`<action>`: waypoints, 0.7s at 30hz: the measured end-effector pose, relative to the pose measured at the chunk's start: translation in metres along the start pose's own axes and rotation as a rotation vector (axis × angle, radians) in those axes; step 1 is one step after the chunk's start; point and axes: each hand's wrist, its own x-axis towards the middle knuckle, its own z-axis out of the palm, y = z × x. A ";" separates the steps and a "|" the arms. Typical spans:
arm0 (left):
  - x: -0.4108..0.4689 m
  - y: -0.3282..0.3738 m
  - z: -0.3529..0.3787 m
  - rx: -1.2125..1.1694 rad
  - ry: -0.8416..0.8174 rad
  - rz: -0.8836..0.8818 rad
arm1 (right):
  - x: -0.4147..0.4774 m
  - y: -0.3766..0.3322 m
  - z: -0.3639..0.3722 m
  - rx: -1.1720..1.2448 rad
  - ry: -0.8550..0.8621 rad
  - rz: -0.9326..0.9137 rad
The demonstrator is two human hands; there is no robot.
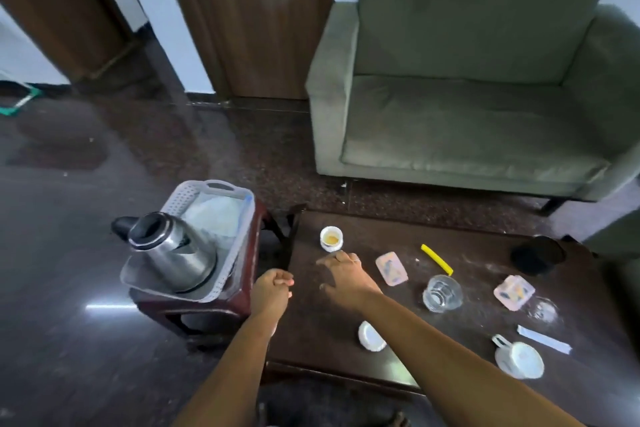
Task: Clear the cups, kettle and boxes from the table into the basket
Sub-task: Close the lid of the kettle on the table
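Observation:
A steel kettle (173,251) stands in the grey perforated basket (239,239) on a small stool left of the dark table (467,246). My left hand (272,291) hovers at the table's left edge, fingers curled, holding nothing. My right hand (343,276) is spread above the table just below a small white cup with tea (331,238). On the table lie two pink boxes (391,268) (513,292), a clear glass (442,293), a tipped white cup (371,336), a white mug (518,357) and a black cup (538,255).
A green sofa (467,87) stands behind the table. A yellow stick (437,259), a small clear glass (543,309) and a white sachet (543,339) lie on the table. The dark stool (221,302) carries the basket. A folded white cloth (214,215) lies inside the basket.

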 end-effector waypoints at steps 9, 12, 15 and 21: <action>0.077 -0.041 -0.159 -0.312 0.093 -0.040 | 0.070 -0.145 0.069 0.076 0.006 0.082; 0.110 -0.056 -0.224 -0.477 0.156 -0.111 | 0.090 -0.190 0.092 0.105 0.001 0.151; 0.146 -0.063 -0.274 -0.542 0.213 -0.184 | 0.110 -0.221 0.104 0.113 0.020 0.216; 0.193 -0.047 -0.312 -0.138 0.343 0.054 | 0.134 -0.235 0.106 0.188 0.187 0.340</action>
